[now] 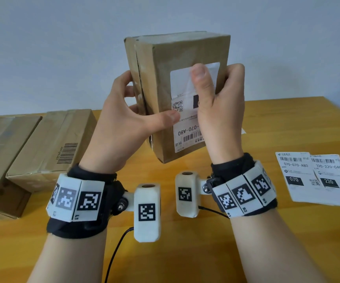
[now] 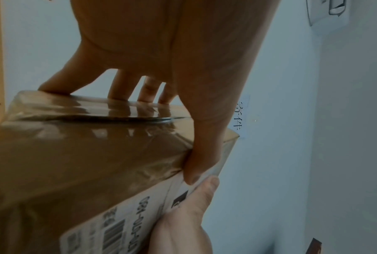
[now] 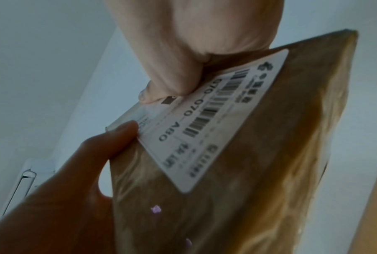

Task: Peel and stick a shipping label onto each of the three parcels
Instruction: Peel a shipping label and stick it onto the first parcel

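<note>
Brown cardboard fills my far left: two parcels [image 1: 48, 144] lie side by side on the yellow wooden worktop [image 1: 206, 252], the nearer one showing a printed barcode [image 1: 67, 153] on its top face.

My left hand [image 1: 124, 127] is raised above the worktop, wrist low and palm turned inward. Its fingers [image 2: 144, 89] wrap round the taped left side of the third parcel [image 1: 165, 58], and its thumb lies across the front face, its tip on the left edge of the shipping label [image 1: 187, 127]. This parcel stands upright in the air, clear of the worktop, its lower corner hanging over bare wood between my wrists.

My right hand [image 1: 220, 107] comes up beside it, fingers curled round the parcel's right edge, thumb pointing up and pressed flat on the label's middle. The label sits upside down on the front face, reading 070-A80, its upper corner near the parcel's right edge.

Further right, well apart from my hands, two label sheets [image 1: 316, 178] lie flat and overlapping near the worktop's right edge, with open wood between them and my right wrist.
</note>
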`<control>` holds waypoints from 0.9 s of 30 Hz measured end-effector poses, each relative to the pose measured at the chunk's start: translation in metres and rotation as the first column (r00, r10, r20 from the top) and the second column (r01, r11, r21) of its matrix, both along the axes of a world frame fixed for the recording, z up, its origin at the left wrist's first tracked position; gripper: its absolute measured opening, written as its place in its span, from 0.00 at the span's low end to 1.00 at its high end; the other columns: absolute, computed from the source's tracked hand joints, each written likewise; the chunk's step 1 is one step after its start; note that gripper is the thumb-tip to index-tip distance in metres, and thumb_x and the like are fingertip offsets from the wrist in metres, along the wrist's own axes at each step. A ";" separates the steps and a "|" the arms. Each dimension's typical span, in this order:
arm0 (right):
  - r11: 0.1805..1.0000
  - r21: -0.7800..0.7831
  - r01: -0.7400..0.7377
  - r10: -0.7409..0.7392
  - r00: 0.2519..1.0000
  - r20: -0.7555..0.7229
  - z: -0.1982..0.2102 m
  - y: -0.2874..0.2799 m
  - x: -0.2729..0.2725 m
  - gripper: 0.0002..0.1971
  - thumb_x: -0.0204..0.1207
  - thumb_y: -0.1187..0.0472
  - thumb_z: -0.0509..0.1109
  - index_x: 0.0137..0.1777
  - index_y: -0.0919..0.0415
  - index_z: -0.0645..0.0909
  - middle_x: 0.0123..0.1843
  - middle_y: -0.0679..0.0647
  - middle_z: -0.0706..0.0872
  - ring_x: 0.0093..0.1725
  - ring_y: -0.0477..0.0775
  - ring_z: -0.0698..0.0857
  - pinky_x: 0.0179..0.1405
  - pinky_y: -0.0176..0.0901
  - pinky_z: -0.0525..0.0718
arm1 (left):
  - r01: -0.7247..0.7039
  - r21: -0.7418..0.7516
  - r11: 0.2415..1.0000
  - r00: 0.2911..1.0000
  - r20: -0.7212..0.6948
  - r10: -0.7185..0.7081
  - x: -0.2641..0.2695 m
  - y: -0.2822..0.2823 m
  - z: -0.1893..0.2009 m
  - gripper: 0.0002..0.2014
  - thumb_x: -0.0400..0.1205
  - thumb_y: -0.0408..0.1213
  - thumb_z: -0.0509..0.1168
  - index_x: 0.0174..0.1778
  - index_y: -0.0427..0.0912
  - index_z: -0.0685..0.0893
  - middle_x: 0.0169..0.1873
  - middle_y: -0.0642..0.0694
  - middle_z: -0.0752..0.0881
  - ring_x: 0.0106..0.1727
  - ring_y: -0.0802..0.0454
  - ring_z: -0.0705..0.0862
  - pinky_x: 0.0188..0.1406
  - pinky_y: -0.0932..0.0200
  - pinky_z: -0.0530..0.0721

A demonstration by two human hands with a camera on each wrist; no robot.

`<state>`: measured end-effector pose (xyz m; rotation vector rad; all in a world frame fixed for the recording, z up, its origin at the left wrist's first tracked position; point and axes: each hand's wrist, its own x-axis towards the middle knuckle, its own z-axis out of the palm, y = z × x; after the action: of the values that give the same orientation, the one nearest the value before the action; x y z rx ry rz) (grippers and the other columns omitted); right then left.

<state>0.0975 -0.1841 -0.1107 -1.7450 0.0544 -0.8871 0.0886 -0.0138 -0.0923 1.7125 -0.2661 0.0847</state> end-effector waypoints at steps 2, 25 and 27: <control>1.000 0.020 0.015 -0.016 1.000 0.005 0.002 0.000 -0.001 0.17 0.86 0.50 0.72 0.50 0.61 0.68 0.36 0.40 0.75 0.33 0.27 0.80 0.32 0.23 0.76 | 0.011 0.006 1.000 1.000 0.019 -0.011 0.000 0.000 0.000 0.47 0.64 0.40 0.89 0.79 0.55 0.74 0.63 0.53 0.85 0.54 0.62 0.93 0.43 0.67 0.91; 0.993 0.120 0.011 -0.039 0.971 0.234 0.013 0.010 -0.008 0.31 0.81 0.44 0.67 0.69 0.72 0.72 0.55 0.48 0.85 0.54 0.33 0.86 0.49 0.26 0.82 | 0.031 0.116 0.993 0.985 0.163 -0.050 0.001 -0.003 -0.002 0.56 0.59 0.59 0.85 0.85 0.56 0.70 0.68 0.58 0.82 0.65 0.63 0.87 0.58 0.70 0.87; 0.986 0.165 0.026 -0.063 0.973 0.221 0.012 0.008 -0.006 0.22 0.85 0.47 0.66 0.62 0.69 0.73 0.47 0.41 0.81 0.43 0.27 0.82 0.44 0.23 0.79 | 0.033 0.146 0.989 0.983 0.176 -0.059 0.001 -0.001 -0.002 0.57 0.59 0.59 0.85 0.86 0.55 0.69 0.70 0.57 0.81 0.67 0.64 0.86 0.60 0.71 0.86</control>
<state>0.0910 -0.1760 -0.0988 -1.4892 0.0147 -1.0796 0.0895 -0.0151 -0.0947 1.8423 -0.4549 0.1911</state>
